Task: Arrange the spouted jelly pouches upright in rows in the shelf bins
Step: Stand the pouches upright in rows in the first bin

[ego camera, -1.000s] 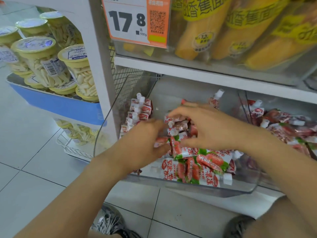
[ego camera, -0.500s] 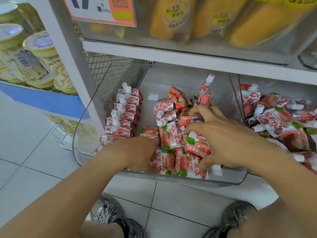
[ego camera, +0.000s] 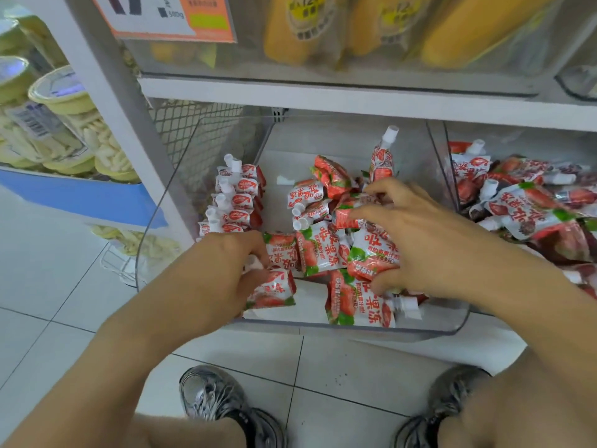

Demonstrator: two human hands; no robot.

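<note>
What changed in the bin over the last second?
The left hand dropped to the front left corner and now grips a jelly pouch. The right hand slid forward over the loose pile. The upright row along the left wall is unchanged.

bright, even light; perhaps motion-blurred

Bare forearms with no sleeves, left hand (ego camera: 223,270) and right hand (ego camera: 429,244) ungloved, silver-grey trainers (ego camera: 213,394), dark socks (ego camera: 240,415)

Left hand (ego camera: 226,270) now grips pouch (ego camera: 274,287) at bin front.
</note>
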